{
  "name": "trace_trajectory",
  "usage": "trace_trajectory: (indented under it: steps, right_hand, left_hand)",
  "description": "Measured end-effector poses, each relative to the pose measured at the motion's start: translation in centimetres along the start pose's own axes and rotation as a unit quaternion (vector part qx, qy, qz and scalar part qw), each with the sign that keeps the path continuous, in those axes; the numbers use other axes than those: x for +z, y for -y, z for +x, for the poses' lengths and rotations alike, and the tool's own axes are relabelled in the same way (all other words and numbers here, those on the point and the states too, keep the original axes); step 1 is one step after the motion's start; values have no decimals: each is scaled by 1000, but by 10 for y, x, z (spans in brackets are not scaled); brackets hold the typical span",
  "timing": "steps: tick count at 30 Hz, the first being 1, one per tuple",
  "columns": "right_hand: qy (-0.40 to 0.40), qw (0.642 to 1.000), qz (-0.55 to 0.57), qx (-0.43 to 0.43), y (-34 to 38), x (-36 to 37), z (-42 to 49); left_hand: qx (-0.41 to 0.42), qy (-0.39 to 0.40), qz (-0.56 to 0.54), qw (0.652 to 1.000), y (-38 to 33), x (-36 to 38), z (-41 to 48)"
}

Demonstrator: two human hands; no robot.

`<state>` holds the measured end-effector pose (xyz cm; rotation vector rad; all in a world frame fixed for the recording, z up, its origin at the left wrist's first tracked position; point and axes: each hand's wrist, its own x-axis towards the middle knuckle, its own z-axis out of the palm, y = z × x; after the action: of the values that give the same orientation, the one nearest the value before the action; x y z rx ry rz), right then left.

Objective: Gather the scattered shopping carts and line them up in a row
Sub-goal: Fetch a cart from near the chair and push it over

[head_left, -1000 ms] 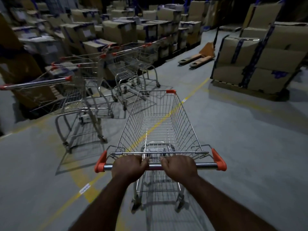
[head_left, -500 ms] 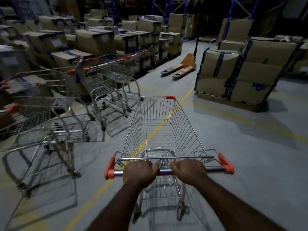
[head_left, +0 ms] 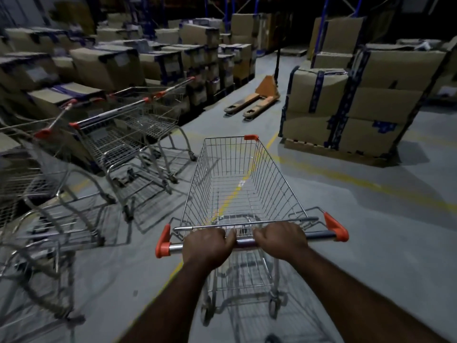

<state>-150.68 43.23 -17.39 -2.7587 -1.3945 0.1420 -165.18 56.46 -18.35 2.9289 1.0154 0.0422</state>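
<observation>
Both hands clench the chrome handle bar point(head_left: 319, 235) of an empty wire shopping cart point(head_left: 237, 184) in a dim warehouse, the left hand point(head_left: 209, 246) and right hand point(head_left: 282, 240) side by side near the bar's middle, between its orange end caps. The basket stretches straight ahead over a yellow floor line point(head_left: 270, 142). To the left stands a row of carts point(head_left: 128, 134) against stacked cardboard boxes point(head_left: 106, 65). An orange pallet jack point(head_left: 257, 100) lies farther off.

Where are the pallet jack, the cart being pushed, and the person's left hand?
pallet jack point(head_left: 265, 85): head view, orange body.
pushed cart point(head_left: 237, 174): head view, wire basket.
left hand point(head_left: 207, 246): head view, back of hand.
</observation>
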Motion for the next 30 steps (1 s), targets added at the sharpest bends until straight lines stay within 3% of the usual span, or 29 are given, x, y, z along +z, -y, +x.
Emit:
trace_trajectory:
  steps: [15,30]
  right_hand:
    - [1,998,-16,-61,-143,-27,298]
    - [4,997,-36,-74,-223,-55,618]
  left_hand:
    - [-37,39,-5,999,-61,-6,310]
    - [-39,37,-7,999,-53,8,639]
